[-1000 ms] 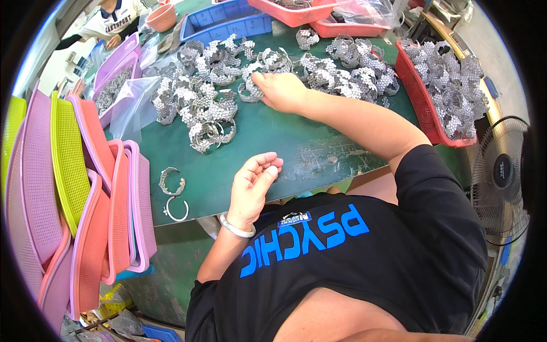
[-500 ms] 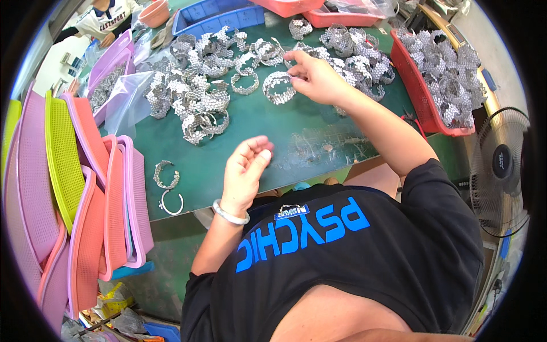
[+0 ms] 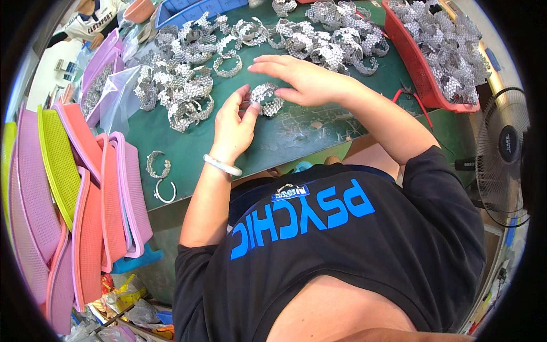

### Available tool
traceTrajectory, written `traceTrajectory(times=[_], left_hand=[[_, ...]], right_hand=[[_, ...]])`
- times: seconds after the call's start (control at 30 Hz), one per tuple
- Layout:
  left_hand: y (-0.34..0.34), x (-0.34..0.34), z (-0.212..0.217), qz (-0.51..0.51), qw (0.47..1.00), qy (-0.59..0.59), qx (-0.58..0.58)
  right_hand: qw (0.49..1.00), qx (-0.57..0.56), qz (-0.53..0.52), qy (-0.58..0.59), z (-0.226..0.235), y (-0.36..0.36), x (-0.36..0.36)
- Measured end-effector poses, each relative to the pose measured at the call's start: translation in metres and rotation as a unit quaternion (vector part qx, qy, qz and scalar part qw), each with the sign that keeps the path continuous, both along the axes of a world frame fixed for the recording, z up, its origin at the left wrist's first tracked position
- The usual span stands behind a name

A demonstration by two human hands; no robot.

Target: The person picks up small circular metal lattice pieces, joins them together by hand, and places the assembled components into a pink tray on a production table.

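Observation:
A silver openwork cuff bracelet [image 3: 268, 101] is held just above the green table, in front of my body. My left hand [image 3: 235, 122] pinches its left edge between thumb and fingers. At the bracelet's other side is my right hand [image 3: 310, 80], fingers stretched out and apart. Its thumb tip is at the bracelet's right edge; whether it touches cannot be made out. Just beyond the hands lie a heap of similar silver bracelets [image 3: 176, 85] on the left and another heap [image 3: 333, 43] on the right. A single bracelet [image 3: 229, 64] lies at the left heap's edge.
A red basket [image 3: 419, 85] full of bracelets stands at the right, with red-handled pliers [image 3: 423, 106] beside it. Coloured plastic baskets [image 3: 62, 165] are stacked at the left. Near them lie two separate bangles [image 3: 158, 165]. A fan [image 3: 507, 142] stands far right. Someone else [image 3: 94, 20] sits far left.
A bracelet has come from beside the right heap toward me and leftward. My left hand has moved up and taken its edge; my right hand's fingers have spread. The view has shifted slightly.

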State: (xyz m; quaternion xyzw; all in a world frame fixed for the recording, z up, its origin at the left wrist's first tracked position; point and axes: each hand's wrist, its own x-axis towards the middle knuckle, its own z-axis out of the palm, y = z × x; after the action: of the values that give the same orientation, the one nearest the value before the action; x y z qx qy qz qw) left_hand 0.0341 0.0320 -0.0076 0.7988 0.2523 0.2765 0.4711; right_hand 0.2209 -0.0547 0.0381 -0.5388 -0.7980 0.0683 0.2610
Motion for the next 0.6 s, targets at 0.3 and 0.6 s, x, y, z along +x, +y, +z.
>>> traceTrajectory(times=[0.3, 0.6], left_hand=[[0.007, 0.007, -0.002, -0.009, 0.993, -0.035, -0.116], [0.003, -0.006, -0.003, 0.022, 0.989, -0.006, -0.147]], right_hand=[[0.987, -0.044, -0.006, -0.155, -0.001, 0.002, -0.014], [0.995, -0.060, -0.078, -0.018, -0.002, -0.003, 0.007]])
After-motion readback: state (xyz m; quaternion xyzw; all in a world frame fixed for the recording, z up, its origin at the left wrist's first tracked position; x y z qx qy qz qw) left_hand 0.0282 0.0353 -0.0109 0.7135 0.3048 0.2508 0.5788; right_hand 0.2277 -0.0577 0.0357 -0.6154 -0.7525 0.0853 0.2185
